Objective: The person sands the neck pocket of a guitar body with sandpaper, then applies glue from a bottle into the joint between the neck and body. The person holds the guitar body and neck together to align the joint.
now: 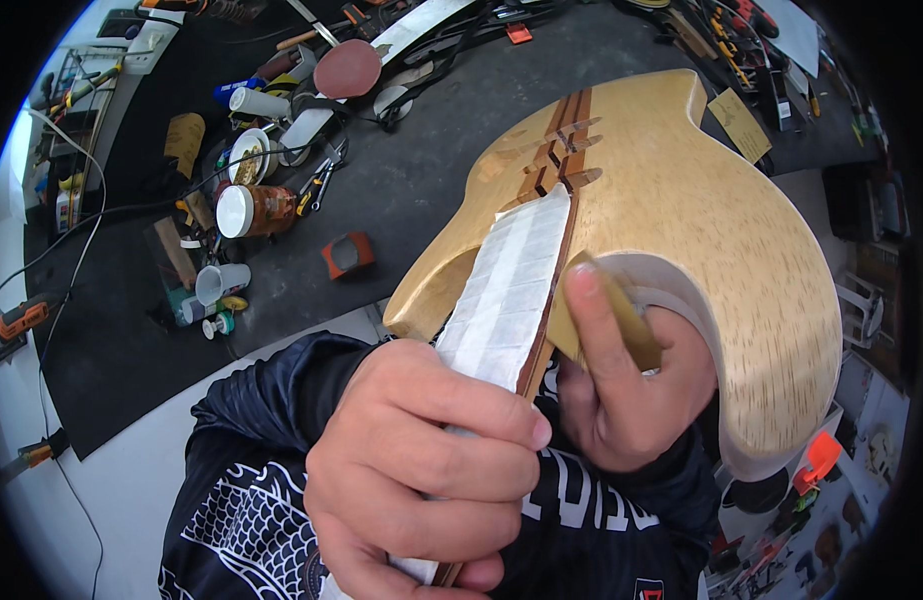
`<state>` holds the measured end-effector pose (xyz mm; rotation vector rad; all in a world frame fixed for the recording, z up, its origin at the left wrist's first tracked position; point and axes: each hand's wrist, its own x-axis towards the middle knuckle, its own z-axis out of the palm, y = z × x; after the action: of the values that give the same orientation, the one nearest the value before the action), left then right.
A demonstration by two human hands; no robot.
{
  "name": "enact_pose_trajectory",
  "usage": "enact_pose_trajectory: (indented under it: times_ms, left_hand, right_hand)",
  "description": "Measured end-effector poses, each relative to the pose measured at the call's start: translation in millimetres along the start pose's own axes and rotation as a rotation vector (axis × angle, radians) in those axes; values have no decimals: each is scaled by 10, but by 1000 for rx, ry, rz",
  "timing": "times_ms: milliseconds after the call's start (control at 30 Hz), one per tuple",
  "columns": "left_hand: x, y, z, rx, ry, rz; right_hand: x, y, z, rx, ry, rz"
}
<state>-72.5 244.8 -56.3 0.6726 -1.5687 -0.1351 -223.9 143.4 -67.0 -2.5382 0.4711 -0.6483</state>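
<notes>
An unfinished electric guitar (761,270) with a pale wood body lies slanting across the bench edge towards me. White masking tape (511,280) covers the top of its neck. My left hand (421,460) is wrapped round the taped neck, near my chest. On the neck's right side, by the curved cutaway, my right hand (631,390) pinches a folded piece of yellowish sandpaper (626,325), its thumb on top. The paper is close to the neck's side edge; whether it touches is hard to see. Some right fingers are hidden behind the paper and the thumb.
Left on the dark bench top (421,160) stand a jar with a white lid (256,211), a plastic cup (221,283) and an orange-black block (347,256). A round reddish sanding disc (347,69) lies farther back. Another sandpaper sheet (739,125) sits beyond the guitar body.
</notes>
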Motion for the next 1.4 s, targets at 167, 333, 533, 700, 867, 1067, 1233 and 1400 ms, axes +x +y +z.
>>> enact_pose_trajectory:
  times_ms: [167,333,533,700,867,1067,1233,1400]
  left_hand:
    - [7,-28,-27,-9,-17,18]
    - [-5,12,19,13,44,-6]
    - [-131,-13,61,44,152,39]
    - [-159,-21,44,41,167,60]
    - [-147,0,-21,23,131,53]
    - [-123,-129,-250,-76,-9,172]
    - [-159,54,-243,-19,93,20]
    - [-174,83,-344,-28,120,13]
  right_hand:
    - [-13,1,10,13,-17,28]
    - [-20,43,43,65,21,-18]
    - [5,15,45,17,0,6]
    - [0,30,108,59,34,-12]
    - [41,-72,27,20,-45,3]
    - [69,-54,44,32,-131,-38]
    - [116,-134,68,19,-176,-34]
    - [149,-214,115,-13,-165,-24]
